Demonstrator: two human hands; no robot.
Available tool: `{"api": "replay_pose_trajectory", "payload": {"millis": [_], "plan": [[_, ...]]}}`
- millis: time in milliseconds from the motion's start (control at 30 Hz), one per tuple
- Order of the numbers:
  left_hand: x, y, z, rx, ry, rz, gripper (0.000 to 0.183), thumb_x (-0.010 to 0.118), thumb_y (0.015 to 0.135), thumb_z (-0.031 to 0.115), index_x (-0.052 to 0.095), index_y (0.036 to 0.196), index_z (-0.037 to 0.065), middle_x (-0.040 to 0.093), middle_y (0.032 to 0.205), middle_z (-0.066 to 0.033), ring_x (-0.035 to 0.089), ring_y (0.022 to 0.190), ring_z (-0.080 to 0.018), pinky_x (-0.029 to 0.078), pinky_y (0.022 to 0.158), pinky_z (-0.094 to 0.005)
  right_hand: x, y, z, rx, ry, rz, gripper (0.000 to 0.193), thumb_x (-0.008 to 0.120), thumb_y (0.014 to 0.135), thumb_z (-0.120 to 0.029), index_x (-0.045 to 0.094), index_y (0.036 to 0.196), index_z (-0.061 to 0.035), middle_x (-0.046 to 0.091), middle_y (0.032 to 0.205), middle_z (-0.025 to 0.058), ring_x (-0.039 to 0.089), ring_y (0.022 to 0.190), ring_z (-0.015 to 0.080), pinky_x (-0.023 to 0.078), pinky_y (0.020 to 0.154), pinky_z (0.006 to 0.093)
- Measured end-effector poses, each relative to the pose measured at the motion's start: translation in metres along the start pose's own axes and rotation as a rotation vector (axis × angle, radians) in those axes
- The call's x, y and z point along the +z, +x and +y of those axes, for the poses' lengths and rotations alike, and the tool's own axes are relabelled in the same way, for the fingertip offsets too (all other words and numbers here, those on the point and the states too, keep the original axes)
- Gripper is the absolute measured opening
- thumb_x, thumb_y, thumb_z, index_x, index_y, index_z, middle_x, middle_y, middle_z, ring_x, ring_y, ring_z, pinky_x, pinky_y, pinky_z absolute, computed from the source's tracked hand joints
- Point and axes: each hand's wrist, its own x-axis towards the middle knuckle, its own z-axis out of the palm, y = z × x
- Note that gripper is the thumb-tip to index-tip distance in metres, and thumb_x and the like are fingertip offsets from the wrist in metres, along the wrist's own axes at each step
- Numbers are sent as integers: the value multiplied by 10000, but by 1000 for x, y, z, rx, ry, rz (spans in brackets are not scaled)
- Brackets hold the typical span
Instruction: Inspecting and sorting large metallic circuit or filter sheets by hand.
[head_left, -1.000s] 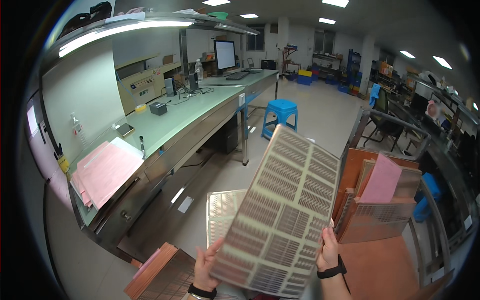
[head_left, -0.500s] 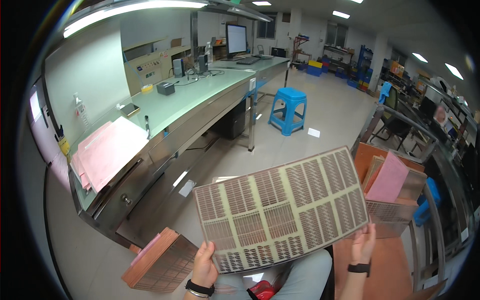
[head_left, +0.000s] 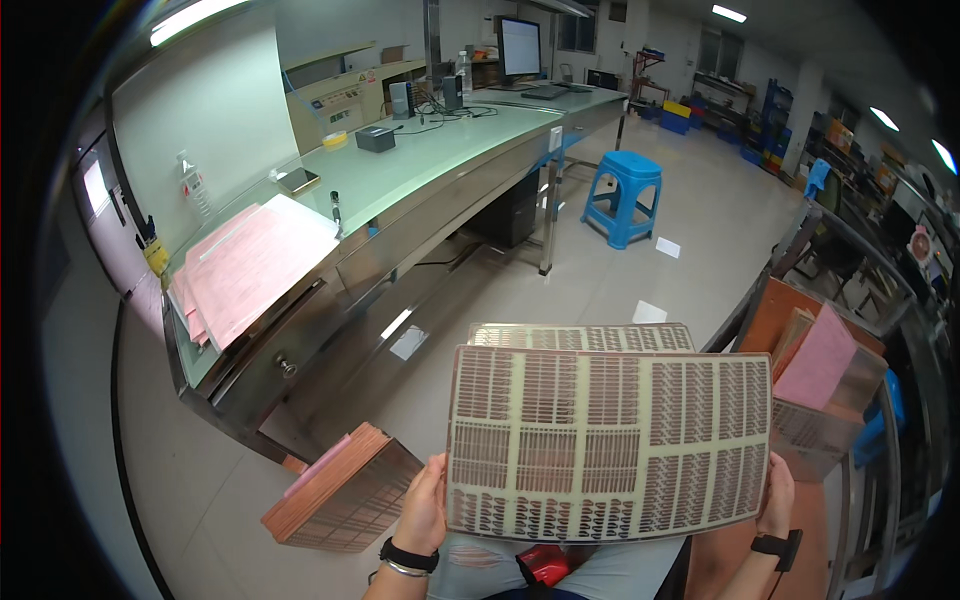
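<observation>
A large rectangular circuit board panel, pale green with rows of copper-brown patterns, is held upright above my lap, facing me. My left hand is closed on its lower left edge. At the lower right edge, my right hand grips it with the fingers partly behind the board. The top of a second patterned panel shows just beyond the held one; its lower part is hidden. Low to the left, a thick stack of copper-coloured panels stands tilted.
Pink sheets lie on the green-topped workbench at left. A metal rack at right holds more boards and a pink sheet. A blue stool stands on the floor ahead. An orange-brown surface lies beside my right leg.
The held panel has gone from tilted to nearly level and shifted right and slightly down. More of the panel beyond it now shows. Both hands keep their grip while the view has turned slightly.
</observation>
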Motion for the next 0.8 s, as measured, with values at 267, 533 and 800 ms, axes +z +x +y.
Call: {"api": "replay_pose_trajectory", "payload": {"millis": [267,533,800], "plan": [[8,-10,18,354,130,-121,219,447,969,172,557,1072,13,612,1067,-62,556,989,-126,419,904,-289,0,2,5,-208,134,-70,268,600,894,-207,549,1091,-31,619,1009,46,562,1000,141,436,899,260],[34,2,8,389,96,-97,388,564,860,30,491,1241,40,397,1372,-147,423,1248,-248,402,1027,-368,41,38,18,-145,804,-460,293,542,915,-186,542,1185,-73,585,1157,98,573,1058,220,498,894,359],[20,-13,12,-101,-237,-257,518,452,946,159,249,1400,17,442,1331,-141,523,1131,-195,467,925,-314,63,12,29,-36,828,-305,296,528,921,-193,539,1193,-77,579,1169,101,574,1057,224,501,888,364]]}}
